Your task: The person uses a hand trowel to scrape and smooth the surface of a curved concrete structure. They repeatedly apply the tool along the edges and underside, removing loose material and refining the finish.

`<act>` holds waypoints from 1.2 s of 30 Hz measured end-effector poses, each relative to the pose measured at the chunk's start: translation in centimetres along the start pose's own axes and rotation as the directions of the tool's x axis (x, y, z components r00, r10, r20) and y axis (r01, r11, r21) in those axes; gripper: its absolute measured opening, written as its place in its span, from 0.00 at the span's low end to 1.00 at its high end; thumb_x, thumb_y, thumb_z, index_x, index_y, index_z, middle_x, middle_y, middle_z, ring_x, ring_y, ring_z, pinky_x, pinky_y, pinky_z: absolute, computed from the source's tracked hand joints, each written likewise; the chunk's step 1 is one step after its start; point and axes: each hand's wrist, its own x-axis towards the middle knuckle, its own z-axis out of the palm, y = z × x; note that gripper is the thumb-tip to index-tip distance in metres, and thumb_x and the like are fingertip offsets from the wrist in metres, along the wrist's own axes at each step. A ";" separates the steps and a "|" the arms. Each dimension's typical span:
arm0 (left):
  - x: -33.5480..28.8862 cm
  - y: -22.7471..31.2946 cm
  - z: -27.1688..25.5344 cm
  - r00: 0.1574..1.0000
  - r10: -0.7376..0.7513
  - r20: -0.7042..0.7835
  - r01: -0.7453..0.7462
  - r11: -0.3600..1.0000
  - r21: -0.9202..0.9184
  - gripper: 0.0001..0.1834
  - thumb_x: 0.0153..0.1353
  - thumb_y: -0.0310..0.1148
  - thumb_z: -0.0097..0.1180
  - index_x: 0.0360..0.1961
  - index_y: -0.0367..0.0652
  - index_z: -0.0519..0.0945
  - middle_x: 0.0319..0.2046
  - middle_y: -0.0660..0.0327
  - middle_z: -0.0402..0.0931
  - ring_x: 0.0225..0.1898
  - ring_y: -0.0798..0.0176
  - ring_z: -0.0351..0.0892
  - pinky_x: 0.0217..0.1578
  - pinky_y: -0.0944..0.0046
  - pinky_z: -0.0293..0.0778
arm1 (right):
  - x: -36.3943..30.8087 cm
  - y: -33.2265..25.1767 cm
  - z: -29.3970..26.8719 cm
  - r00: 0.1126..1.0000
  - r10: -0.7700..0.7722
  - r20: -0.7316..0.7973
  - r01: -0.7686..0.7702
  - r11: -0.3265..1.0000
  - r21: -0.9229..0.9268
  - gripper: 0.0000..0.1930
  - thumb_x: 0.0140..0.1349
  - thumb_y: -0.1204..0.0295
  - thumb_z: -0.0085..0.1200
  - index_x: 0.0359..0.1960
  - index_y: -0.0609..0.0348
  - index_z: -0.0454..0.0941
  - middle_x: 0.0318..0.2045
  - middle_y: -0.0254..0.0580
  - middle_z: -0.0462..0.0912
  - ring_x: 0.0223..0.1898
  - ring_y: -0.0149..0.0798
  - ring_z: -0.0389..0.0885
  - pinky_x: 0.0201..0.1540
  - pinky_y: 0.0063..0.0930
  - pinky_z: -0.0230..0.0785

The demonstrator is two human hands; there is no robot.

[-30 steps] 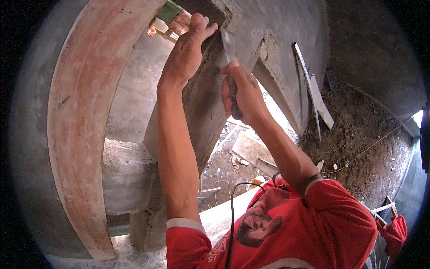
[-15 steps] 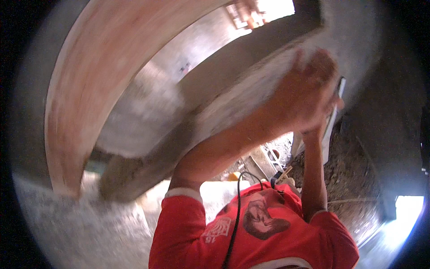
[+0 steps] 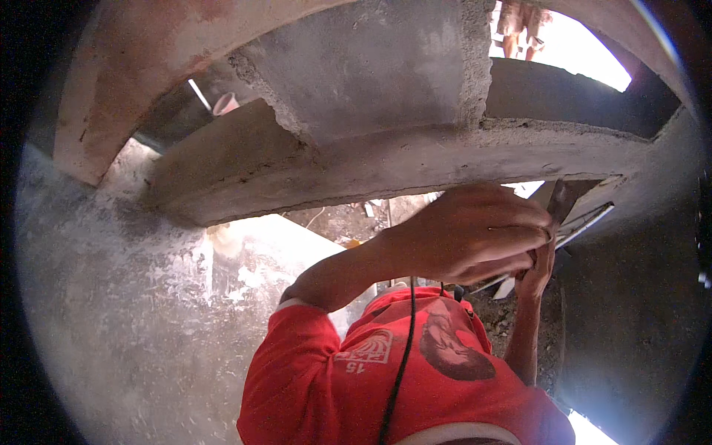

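My left hand (image 3: 475, 236) reaches across in front of my chest, palm side down, its fingers bent together and closed at the fingertips of my right hand (image 3: 540, 265). Whatever the left fingers hold, if anything, is hidden. My right hand is raised and closed, partly behind the left. A long, straight, flat tool with a pale edge (image 3: 586, 225) runs behind the hands, apparently gripped by the right one. From between the fingers a flat, dark brown blade-like piece (image 3: 562, 200) sticks up; which hand holds it cannot be told. Just beyond lies the rough lower edge of a curved cement beam (image 3: 445, 165).
A wide reddish-brown curved band (image 3: 141, 81) arches at upper left. Grey cement ribs (image 3: 475, 67) join it to the beam. A plastered wall (image 3: 133, 297) stands left, a dark one (image 3: 638, 311) right. A pink bucket (image 3: 225, 104) and another person's legs (image 3: 523, 33) show through openings.
My left hand has come down from its raised, blurred position, toward me and slightly left, and now meets my right. The view has shifted, with the curved beam now lying more level.
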 end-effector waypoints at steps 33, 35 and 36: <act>-6.3 -4.5 0.2 0.854 -0.283 0.436 -0.141 0.682 0.718 0.30 0.64 0.36 0.53 0.67 0.39 0.69 0.74 0.48 0.54 0.74 0.49 0.54 0.69 0.33 0.51 | -3.5 -3.8 6.4 0.943 -0.293 -0.161 0.297 0.955 0.001 0.29 0.75 0.55 0.46 0.67 0.67 0.62 0.35 0.35 0.75 0.21 0.26 0.73 0.17 0.22 0.67; -6.8 -4.0 0.8 0.726 -0.269 0.633 -0.166 0.825 0.541 0.30 0.63 0.37 0.55 0.66 0.38 0.70 0.73 0.47 0.56 0.74 0.49 0.55 0.71 0.33 0.48 | -3.7 -2.6 5.4 0.939 -0.298 -0.173 0.304 0.953 0.006 0.29 0.75 0.55 0.46 0.66 0.67 0.62 0.33 0.35 0.75 0.20 0.26 0.73 0.17 0.22 0.67; -7.5 -3.8 0.7 0.784 -0.187 0.591 -0.171 0.851 0.496 0.30 0.62 0.37 0.56 0.65 0.38 0.71 0.73 0.47 0.56 0.74 0.49 0.56 0.72 0.33 0.46 | -4.1 -2.9 6.1 0.955 -0.236 -0.182 0.262 0.955 0.137 0.29 0.75 0.55 0.46 0.66 0.67 0.62 0.33 0.34 0.75 0.20 0.26 0.73 0.17 0.22 0.68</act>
